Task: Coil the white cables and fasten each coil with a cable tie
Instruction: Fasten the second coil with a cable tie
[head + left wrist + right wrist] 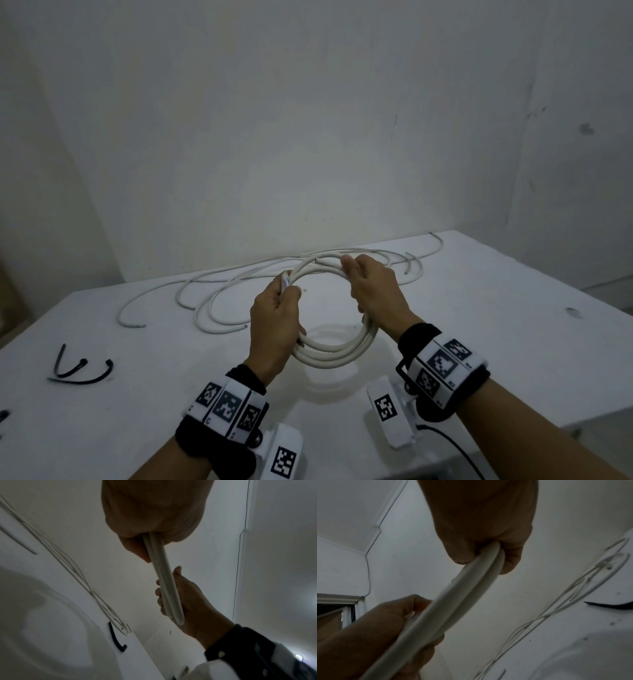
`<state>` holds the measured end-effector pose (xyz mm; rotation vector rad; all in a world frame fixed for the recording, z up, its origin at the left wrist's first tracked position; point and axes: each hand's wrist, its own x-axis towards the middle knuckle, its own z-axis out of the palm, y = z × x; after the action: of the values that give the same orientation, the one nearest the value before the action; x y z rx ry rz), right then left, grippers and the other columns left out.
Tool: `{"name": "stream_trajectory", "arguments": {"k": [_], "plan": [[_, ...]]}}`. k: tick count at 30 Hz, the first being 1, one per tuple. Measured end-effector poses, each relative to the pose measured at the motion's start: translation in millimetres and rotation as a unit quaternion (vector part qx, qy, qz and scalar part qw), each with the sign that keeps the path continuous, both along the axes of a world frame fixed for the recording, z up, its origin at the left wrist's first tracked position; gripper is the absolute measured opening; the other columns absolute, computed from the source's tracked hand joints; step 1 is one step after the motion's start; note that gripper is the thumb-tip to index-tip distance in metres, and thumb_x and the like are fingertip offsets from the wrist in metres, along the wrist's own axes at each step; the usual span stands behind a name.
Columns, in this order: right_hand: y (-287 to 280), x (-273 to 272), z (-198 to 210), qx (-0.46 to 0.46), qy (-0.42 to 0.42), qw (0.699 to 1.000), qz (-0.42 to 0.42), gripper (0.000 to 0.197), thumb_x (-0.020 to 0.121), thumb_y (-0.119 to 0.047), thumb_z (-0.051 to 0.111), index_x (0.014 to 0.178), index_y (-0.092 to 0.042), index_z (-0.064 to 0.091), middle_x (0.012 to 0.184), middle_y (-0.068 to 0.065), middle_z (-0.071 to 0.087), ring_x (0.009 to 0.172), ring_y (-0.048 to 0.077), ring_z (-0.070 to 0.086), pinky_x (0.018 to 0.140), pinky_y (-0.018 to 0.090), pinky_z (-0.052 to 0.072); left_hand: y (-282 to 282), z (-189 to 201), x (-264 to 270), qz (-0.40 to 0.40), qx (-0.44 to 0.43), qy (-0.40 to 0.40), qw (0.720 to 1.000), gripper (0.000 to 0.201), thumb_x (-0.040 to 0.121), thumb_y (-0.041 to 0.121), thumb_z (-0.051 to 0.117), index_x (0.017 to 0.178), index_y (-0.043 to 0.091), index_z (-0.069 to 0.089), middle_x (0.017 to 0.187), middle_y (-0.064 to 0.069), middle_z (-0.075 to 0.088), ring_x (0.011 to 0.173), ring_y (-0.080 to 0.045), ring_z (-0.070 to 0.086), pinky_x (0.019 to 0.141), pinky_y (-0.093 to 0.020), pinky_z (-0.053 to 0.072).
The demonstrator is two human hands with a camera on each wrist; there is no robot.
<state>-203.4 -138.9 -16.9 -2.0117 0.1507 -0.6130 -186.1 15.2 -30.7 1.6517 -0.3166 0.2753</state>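
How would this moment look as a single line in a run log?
left hand: grips white coil | right hand: grips coil's other side | coil: held above table, untied | black cable ties: on table | loose cables: uncoiled

one coil of white cable [334, 349] is held in two hands, left [274, 329] and right [376, 291]. several loose white cables [219, 301] and two black cable ties [82, 370] lie on one counter [479, 325].

No legible text; only square b/w code markers on wristbands [226, 406], maybe tiny letters.
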Motion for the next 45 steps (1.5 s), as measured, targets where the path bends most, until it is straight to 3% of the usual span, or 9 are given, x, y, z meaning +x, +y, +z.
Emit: {"name": "stream_trajectory", "arguments": {"k": [4, 10, 17, 26, 30, 35, 39, 42, 45], "plan": [[1, -4, -4, 0.094, 0.021, 0.992, 0.086, 0.033, 0.092, -0.038, 0.057, 0.087, -0.007, 0.049, 0.064, 0.006, 0.052, 0.045, 0.018, 0.055, 0.041, 0.024, 0.047, 0, 4, 4, 0.021, -0.068, 0.043, 0.997, 0.022, 0.092, 0.016, 0.055, 0.072, 0.009, 0.057, 0.048, 0.0, 0.042, 0.035, -0.015, 0.04, 0.039, -0.023, 0.035], [2, 1, -6, 0.504, 0.086, 0.844, 0.165, 0.02, 0.095, -0.024, 0.054, 0.081, -0.011, 0.049, 0.043, -0.008, 0.03, 0.03, 0.003, 0.028, 0.028, 0.015, 0.024, 4, 16, 18, -0.035, -0.248, 0.213, 0.945, 0.01, 0.086, 0.015, 0.065, 0.079, 0.012, 0.059, 0.056, 0.0, 0.046, 0.037, -0.01, 0.043, 0.037, -0.019, 0.039], [11, 6, -5, 0.594, -0.004, 0.804, 0.021, 0.022, 0.095, -0.018, 0.056, 0.076, -0.01, 0.047, 0.036, -0.006, 0.027, 0.028, 0.004, 0.023, 0.029, 0.015, 0.02, -6, 3, -13, -0.19, -0.379, 0.279, 0.862, 0.037, 0.091, 0.038, 0.055, 0.096, 0.002, 0.058, 0.075, -0.014, 0.067, 0.071, -0.025, 0.067, 0.08, -0.038, 0.054], [36, -7, -14, 0.63, 0.052, 0.771, 0.073, 0.024, 0.099, -0.027, 0.047, 0.083, -0.01, 0.048, 0.046, 0.001, 0.044, 0.042, 0.014, 0.044, 0.047, 0.028, 0.044, -18, 18, -2, -0.075, -0.362, 0.29, 0.882, 0.038, 0.098, 0.024, 0.048, 0.063, 0.02, 0.035, 0.035, 0.006, 0.02, 0.026, -0.009, 0.019, 0.034, -0.013, 0.02], [3, -12, -12, 0.46, 0.152, 0.87, 0.09, 0.039, 0.088, -0.035, 0.063, 0.119, -0.015, 0.052, 0.105, 0.015, 0.06, 0.086, 0.022, 0.056, 0.073, 0.034, 0.048, 9, 33, 25, -0.078, -0.166, 0.276, 0.943, 0.02, 0.094, 0.011, 0.046, 0.074, 0.017, 0.046, 0.036, 0.008, 0.02, 0.026, -0.007, 0.016, 0.036, -0.01, 0.013], [-16, -20, 28, 0.061, -0.038, 0.997, 0.041, 0.073, 0.075, -0.019, 0.076, 0.135, -0.027, 0.035, 0.129, 0.002, 0.046, 0.118, 0.015, 0.046, 0.086, 0.024, 0.041, 30, 42, 34, -0.124, 0.094, 0.256, 0.954, 0.026, 0.087, 0.006, 0.055, 0.064, 0.015, 0.046, 0.042, 0.006, 0.02, 0.033, -0.01, 0.015, 0.04, -0.015, 0.011], [1, -8, 35, -0.426, 0.062, 0.899, 0.076, 0.076, 0.074, -0.041, 0.073, 0.137, -0.026, 0.035, 0.131, -0.001, 0.05, 0.124, 0.019, 0.044, 0.109, 0.041, 0.027, 23, 52, 27, -0.194, 0.161, 0.24, 0.937, 0.045, 0.083, 0.002, 0.057, 0.048, 0.021, 0.037, 0.045, 0.004, 0.018, 0.034, -0.01, 0.014, 0.042, -0.016, 0.009], [7, -3, 34, -0.191, 0.112, 0.96, 0.174, 0.019, 0.083, -0.023, 0.066, 0.096, -0.016, 0.055, 0.085, 0.004, 0.063, 0.076, 0.024, 0.065, 0.068, 0.032, 0.051, 17, 61, 22, -0.227, 0.156, 0.227, 0.934, 0.037, 0.083, 0.005, 0.06, 0.053, 0.019, 0.043, 0.046, 0.004, 0.02, 0.035, -0.009, 0.016, 0.041, -0.016, 0.009], [10, 0, 28, 0.008, 0.061, 0.985, 0.159, 0.005, 0.08, -0.009, 0.057, 0.079, -0.004, 0.057, 0.058, 0.003, 0.044, 0.045, 0.017, 0.043, 0.041, 0.026, 0.039, 17, 64, 18, -0.251, 0.122, 0.191, 0.941, 0.029, 0.085, 0.011, 0.067, 0.06, 0.017, 0.053, 0.047, 0.005, 0.027, 0.037, -0.008, 0.025, 0.037, -0.016, 0.017]]}}
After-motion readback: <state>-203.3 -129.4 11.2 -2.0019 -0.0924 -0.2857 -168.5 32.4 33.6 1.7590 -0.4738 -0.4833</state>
